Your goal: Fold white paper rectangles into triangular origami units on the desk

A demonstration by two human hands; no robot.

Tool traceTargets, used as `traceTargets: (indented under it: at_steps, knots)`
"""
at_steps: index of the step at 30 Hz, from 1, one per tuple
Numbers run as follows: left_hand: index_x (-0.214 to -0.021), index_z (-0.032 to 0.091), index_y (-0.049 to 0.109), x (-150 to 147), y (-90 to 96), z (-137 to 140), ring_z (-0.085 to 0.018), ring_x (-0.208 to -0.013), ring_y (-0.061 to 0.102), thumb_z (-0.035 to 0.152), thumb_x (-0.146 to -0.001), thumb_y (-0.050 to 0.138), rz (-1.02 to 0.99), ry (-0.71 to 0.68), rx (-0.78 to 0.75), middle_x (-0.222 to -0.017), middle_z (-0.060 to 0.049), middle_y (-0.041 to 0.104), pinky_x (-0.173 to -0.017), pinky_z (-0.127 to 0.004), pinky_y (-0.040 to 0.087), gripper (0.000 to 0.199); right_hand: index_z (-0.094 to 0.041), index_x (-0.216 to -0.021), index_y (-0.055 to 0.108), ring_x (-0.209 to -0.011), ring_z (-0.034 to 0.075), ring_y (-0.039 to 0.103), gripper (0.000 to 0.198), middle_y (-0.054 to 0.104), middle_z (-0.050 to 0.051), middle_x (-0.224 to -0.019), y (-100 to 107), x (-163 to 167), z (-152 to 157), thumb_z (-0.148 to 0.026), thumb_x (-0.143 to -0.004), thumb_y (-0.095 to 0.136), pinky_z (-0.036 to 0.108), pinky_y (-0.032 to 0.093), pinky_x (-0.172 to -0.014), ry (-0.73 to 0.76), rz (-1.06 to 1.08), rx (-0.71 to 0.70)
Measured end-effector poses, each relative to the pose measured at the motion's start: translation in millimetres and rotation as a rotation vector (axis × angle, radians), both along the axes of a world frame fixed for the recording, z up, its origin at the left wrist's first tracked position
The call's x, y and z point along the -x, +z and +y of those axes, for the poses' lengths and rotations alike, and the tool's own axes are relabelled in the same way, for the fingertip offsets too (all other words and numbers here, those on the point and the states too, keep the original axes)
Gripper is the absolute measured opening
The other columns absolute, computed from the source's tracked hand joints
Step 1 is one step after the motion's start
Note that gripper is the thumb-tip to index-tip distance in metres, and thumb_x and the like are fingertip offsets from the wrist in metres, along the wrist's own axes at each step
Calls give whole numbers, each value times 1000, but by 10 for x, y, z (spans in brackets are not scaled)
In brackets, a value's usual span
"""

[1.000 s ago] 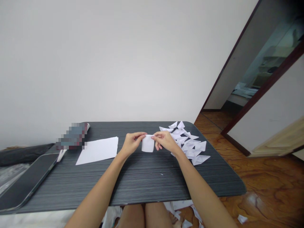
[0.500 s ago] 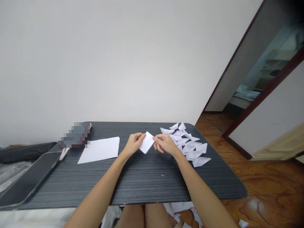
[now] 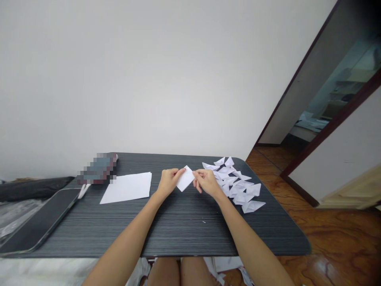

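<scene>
A small folded piece of white paper [image 3: 185,179], turned like a diamond, is held above the dark table [image 3: 178,230]. My left hand [image 3: 169,182] grips its left side, thumb on top and fingers behind. At the right corner, my right hand [image 3: 206,181] pinches the paper between thumb and index finger, with the other fingers loosely curled. Right of that hand lies a pile of folded paper boats [image 3: 242,186]. Flat sheets of white paper [image 3: 127,188] rest to the left of my left hand.
At the table's back left is a blurred-out object [image 3: 98,169] with a pale strap. A dark padded mat [image 3: 41,220] lies at the left. A tiny paper scrap [image 3: 204,221] sits near the front. Loose papers [image 3: 228,263] are below the table edge.
The view has shifted slightly. Both hands still hold the folded paper in nearly the same pose; my left thumb reaches a little further over its top edge.
</scene>
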State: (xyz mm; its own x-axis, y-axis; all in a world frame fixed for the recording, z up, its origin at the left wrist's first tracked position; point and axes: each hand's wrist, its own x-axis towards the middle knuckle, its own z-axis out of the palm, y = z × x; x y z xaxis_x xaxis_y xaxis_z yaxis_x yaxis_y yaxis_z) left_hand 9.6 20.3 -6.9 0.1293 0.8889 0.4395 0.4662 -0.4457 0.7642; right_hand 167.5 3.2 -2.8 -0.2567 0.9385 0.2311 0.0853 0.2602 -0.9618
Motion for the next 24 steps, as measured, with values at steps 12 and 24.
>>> traceTargets:
  at_steps: [12,24]
  knots:
    - [-66,12,56,54,-18,28,-9,-50,47,39,-76,44,-77,-223,142,-56,0,55,-44,-18,31,31,-15,-56,47,-28,4,38,32,48,-4,-41,-70,-46,17,-37,-79,41,16,25,-30,-33,-241,-97]
    - [-49,17,35,-55,-91,-15,-7,-39,34,28,-80,35,187,60,-59,-41,5,34,-45,-22,21,33,-15,-60,47,-25,6,36,30,44,-5,-36,-128,130,10,-38,-78,41,17,23,-27,-12,-105,42]
